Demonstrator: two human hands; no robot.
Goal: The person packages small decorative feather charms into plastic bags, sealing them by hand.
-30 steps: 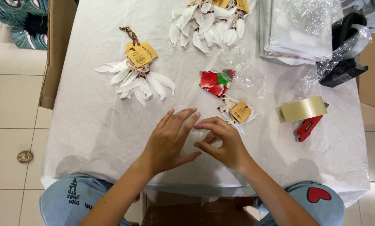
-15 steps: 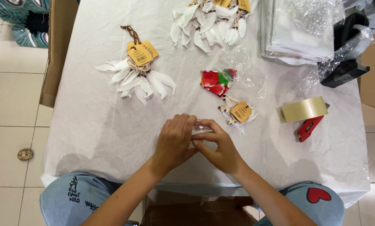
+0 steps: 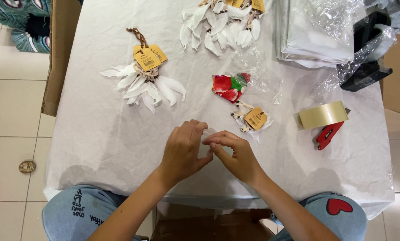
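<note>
Head view: compared with a second back, when the fingers were spread flat and apart, the left hand [image 3: 184, 151] and right hand [image 3: 233, 154] had closed in on each other, fingertips pinching a small clear film piece [image 3: 208, 133] between them, just above the near-middle of the worktop [image 3: 97, 134]. Everything else sat where it was.

Plenty of bare white cloth lay left of the hands out to the worktop's left edge; the near edge ran right under the wrists.

A white feather bunch [image 3: 144, 85] with tan tags lay upper left, another bunch [image 3: 220, 22] at the far edge. A red floral packet [image 3: 229, 87] and a small tagged item [image 3: 252, 119] sat just beyond the right hand. A tape roll [image 3: 322, 114] touched a red dispenser [image 3: 328, 135] on the right, well apart.
</note>
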